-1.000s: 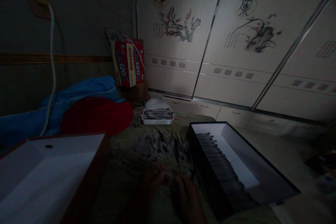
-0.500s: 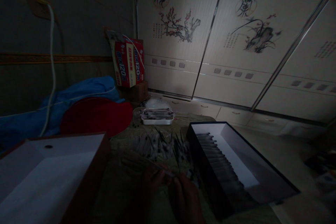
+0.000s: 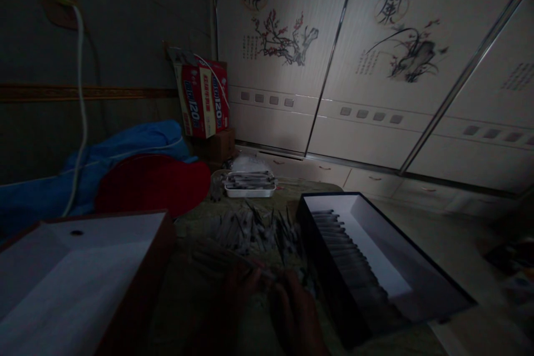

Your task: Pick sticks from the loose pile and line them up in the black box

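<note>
Low in the dim head view, my left hand [image 3: 242, 283] and my right hand [image 3: 294, 306] are close together over the table. Both have their fingers closed on a thin pen-like stick [image 3: 267, 273] that spans between them; its details are too dark to make out. Just beyond them lies a loose pile of similar sticks [image 3: 240, 231]. To the right, a dark-sided box [image 3: 392, 267] with a white inside holds a long row of such sticks [image 3: 346, 250]. A white tray [image 3: 250, 193] full of sticks sits behind the pile.
An open reddish-brown box [image 3: 83, 278], white inside, stands at the left. Behind it are a red round item [image 3: 154, 184], blue cloth [image 3: 137, 142] and a white cable [image 3: 80, 94]. A red carton [image 3: 204, 100] stands by the white cabinet doors [image 3: 275, 83]. The table [image 3: 308, 184] has a greenish cover.
My right hand has shifted very slightly, its fingers a little higher. My left hand stays almost in the same spot. Nothing else has visibly moved.
</note>
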{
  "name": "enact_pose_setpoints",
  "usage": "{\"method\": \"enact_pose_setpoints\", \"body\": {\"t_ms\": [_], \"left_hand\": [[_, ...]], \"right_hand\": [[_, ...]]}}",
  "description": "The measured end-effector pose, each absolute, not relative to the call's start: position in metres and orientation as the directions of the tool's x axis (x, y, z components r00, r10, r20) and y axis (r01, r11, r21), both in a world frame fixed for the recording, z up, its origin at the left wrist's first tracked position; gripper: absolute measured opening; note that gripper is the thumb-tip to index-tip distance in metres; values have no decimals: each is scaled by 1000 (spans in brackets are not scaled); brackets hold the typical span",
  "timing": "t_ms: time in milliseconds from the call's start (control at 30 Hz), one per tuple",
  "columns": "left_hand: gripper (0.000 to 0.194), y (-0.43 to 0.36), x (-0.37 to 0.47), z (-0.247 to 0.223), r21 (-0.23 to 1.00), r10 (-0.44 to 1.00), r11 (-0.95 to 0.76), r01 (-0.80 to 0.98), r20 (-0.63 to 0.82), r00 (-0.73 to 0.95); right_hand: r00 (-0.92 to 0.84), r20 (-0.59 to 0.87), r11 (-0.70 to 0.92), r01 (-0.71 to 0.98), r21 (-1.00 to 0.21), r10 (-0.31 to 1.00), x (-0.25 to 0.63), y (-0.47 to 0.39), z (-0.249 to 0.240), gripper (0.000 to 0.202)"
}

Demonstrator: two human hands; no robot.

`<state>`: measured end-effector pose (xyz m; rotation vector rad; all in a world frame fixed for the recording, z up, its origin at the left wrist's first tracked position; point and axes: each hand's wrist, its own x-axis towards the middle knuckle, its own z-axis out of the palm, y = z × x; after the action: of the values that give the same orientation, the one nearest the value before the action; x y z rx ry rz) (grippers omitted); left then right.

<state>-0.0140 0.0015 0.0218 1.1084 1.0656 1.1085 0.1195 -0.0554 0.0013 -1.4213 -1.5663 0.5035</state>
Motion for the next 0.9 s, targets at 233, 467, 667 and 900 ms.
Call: {"method": "enact_pose_setpoints", "body": {"t_ms": [233, 467, 667, 900], "left_hand": [[14, -3, -14, 19, 986, 978, 70, -151, -38, 206], [11, 1, -14, 13, 988, 987, 74, -137, -53, 149], [17, 3, -14, 8, 984, 975, 89, -152, -54, 217], [16, 2, -15, 16, 995, 987, 45, -93, -30, 160]], "right_hand": [[194, 407, 212, 616, -759, 893, 126, -59, -20, 37], [165, 318, 181, 549, -816, 934, 117, -57, -2, 34], [188, 352, 193, 563, -804, 917, 119, -57, -7, 40], [149, 342, 201, 573, -795, 928, 122, -56, -7, 41]]}}
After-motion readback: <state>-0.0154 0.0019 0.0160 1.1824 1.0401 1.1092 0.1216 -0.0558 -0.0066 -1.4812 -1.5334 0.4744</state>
